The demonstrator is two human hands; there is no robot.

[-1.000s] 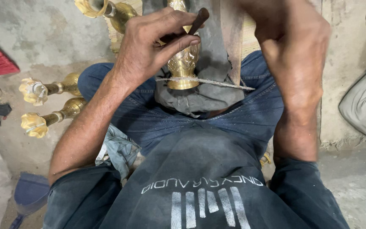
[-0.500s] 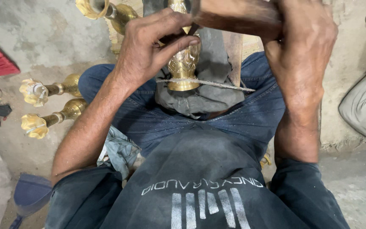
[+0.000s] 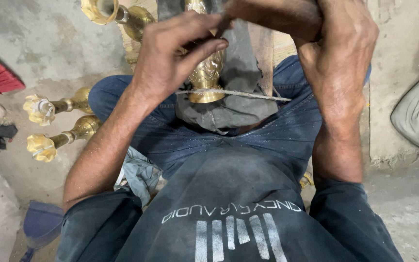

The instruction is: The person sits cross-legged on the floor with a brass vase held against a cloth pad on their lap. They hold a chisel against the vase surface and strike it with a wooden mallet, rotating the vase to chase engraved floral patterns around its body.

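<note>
- Step in hand, by my read — hand-finishing a brass piece [image 3: 207, 73] propped upright between the knees, on a grey cloth [image 3: 229, 109] over the lap.
- Left hand [image 3: 170, 63] — fingers pressed together, thumb and forefinger pinching the brass piece near its upper part.
- Right hand [image 3: 338, 48] — closed around a dark wooden tool handle [image 3: 267, 17] angled toward the brass; tip hidden behind the left hand.
- Next move likely calls for a steady left hold and short, controlled strokes with the tool.
- Two brass stems with flower-shaped ends [image 3: 42, 128] lie on the floor [image 3: 35, 53] to the left.
- Containers — one brass cup-shaped part [image 3: 104, 9] at the top, mouth open; contents cannot be told.
</note>
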